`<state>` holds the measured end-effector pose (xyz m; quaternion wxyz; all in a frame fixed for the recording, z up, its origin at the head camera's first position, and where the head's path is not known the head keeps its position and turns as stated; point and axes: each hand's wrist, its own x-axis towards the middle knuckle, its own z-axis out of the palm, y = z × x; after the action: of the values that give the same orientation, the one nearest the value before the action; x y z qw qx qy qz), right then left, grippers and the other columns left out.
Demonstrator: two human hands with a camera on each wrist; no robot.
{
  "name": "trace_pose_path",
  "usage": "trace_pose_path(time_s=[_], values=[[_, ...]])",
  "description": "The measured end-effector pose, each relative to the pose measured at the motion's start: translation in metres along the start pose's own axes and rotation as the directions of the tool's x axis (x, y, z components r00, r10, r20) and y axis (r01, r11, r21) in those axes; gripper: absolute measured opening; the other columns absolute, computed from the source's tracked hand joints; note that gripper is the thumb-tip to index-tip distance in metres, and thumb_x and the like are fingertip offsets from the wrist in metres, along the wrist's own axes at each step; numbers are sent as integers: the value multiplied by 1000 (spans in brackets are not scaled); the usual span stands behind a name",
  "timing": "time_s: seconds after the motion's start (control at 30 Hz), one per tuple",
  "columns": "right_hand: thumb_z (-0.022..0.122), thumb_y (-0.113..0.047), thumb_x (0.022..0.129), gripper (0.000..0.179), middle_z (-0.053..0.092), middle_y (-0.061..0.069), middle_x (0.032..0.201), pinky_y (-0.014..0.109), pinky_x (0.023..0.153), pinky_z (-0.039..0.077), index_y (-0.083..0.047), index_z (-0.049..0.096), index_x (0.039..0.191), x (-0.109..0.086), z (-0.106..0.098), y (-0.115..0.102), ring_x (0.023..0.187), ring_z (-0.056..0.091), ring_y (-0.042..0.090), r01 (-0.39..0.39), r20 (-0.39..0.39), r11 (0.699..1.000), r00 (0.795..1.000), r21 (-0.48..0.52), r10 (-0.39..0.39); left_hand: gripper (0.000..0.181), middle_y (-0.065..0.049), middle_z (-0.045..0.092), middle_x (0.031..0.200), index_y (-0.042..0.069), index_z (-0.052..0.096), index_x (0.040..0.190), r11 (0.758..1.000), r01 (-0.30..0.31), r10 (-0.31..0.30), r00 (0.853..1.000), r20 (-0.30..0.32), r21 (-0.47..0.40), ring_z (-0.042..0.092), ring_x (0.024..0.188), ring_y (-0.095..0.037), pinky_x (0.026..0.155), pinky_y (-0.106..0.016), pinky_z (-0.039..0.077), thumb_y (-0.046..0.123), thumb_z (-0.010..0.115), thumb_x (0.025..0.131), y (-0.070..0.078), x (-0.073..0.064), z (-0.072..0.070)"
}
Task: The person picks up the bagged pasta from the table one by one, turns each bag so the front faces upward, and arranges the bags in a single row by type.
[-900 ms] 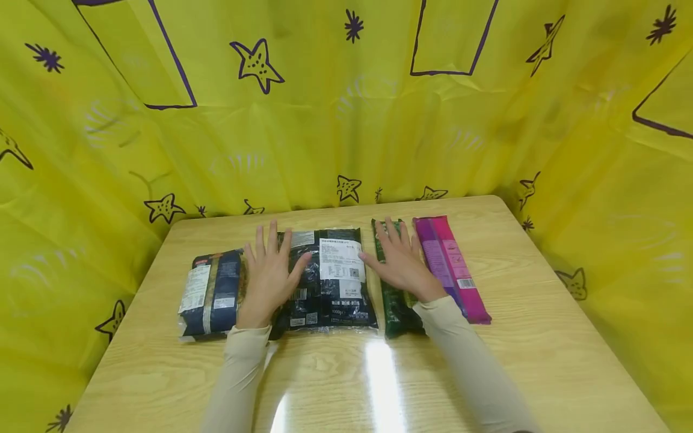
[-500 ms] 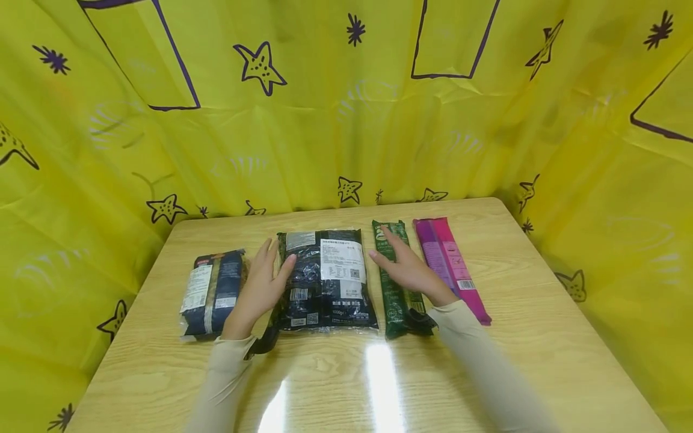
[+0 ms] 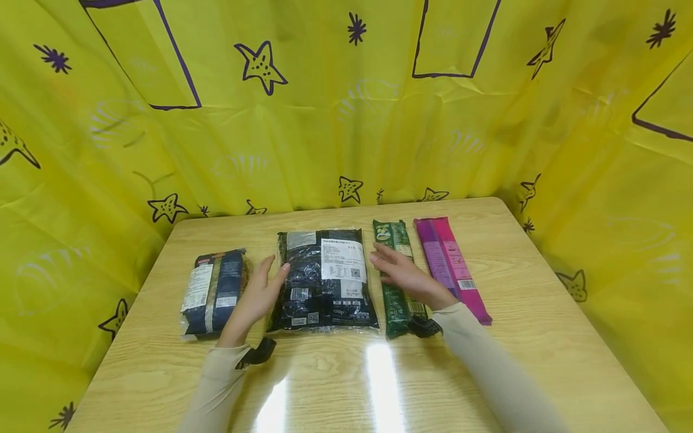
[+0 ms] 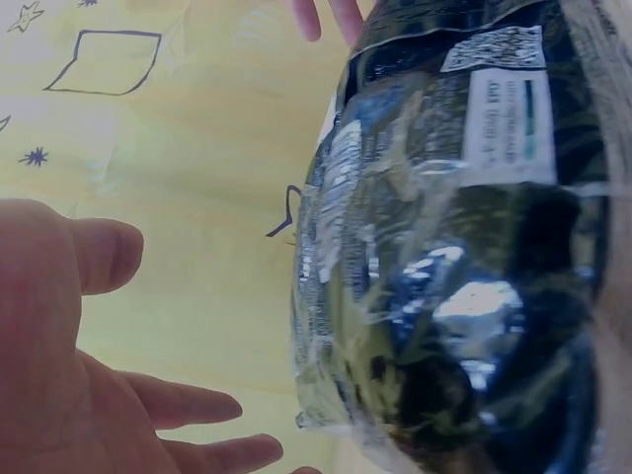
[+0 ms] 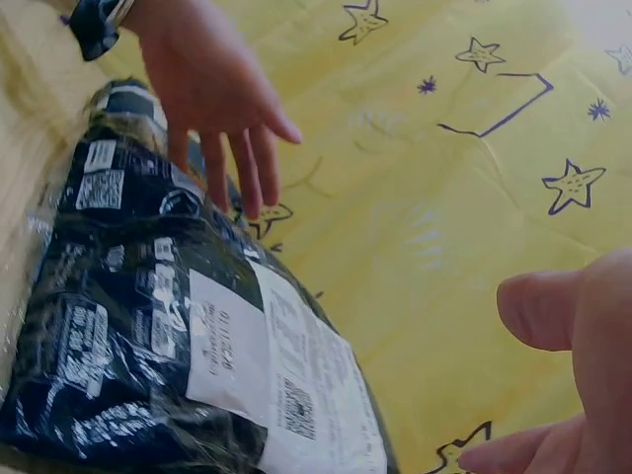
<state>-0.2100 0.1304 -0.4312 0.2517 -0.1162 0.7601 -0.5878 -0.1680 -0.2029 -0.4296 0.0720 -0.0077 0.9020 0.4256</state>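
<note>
A large dark plastic food packet (image 3: 325, 282) with white labels lies flat in the middle of the row on the table. At its left edge is my left hand (image 3: 258, 300), fingers extended and palm turned inward, holding nothing. My right hand (image 3: 408, 276) is above the green packet (image 3: 397, 300), thumb and fingers pointing toward the dark packet's right edge. In the left wrist view, a gap shows between the left fingers (image 4: 188, 400) and the dark packet. The right wrist view shows the right thumb (image 5: 538, 311) apart from it too.
A smaller navy packet (image 3: 213, 294) with a white label lies at the left, near my left forearm. To the right is a long pink and purple packet (image 3: 452, 270). The wooden table (image 3: 335, 385) backs onto a yellow patterned curtain (image 3: 303, 150).
Both hands were spread flat over the packets, palms down. They have drawn back toward me and turned palms inward, the left one also moving leftward. The packets stay in place.
</note>
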Motion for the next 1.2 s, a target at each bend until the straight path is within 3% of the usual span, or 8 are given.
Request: trace_pose_path(time_s=[0.17,0.43,0.63,0.93,1.2], values=[[42,-44,110,77,5,18,175,56,127,26,-13,0,167,1,3,4,158,18,45,-27,47,990,999,138,21,84,-26,15,171,4,14,165,998,57,-57,998,19,-24,20,156,-50,124,-70,22,60,37,107,-4,-2,2],[39,-33,112,74,-2,19,175,62,127,20,-12,-7,167,5,12,9,160,10,46,-60,90,939,995,340,31,81,-26,14,171,4,13,166,984,126,-119,991,58,-128,23,155,-50,122,-66,31,53,42,108,-10,-4,6],[41,-35,111,75,-3,16,175,68,125,19,-12,-4,167,6,17,11,161,5,44,-85,59,908,996,411,67,82,-24,13,172,6,10,166,976,144,-134,989,70,-166,24,155,-49,123,-65,31,52,45,108,-14,-5,10],[41,-32,111,75,-8,14,175,76,122,9,-6,-4,166,8,24,17,161,-3,45,-114,59,869,993,481,98,79,-28,15,171,2,12,165,958,155,-138,987,83,-242,18,157,-49,127,-63,21,45,47,109,-18,-5,17],[38,-26,112,72,-1,19,175,73,124,9,-3,-3,165,8,25,19,161,-2,44,-110,45,843,994,527,102,78,-28,10,171,1,12,165,941,155,-130,986,99,-300,15,157,-50,127,-63,19,41,48,109,-21,-4,18]])
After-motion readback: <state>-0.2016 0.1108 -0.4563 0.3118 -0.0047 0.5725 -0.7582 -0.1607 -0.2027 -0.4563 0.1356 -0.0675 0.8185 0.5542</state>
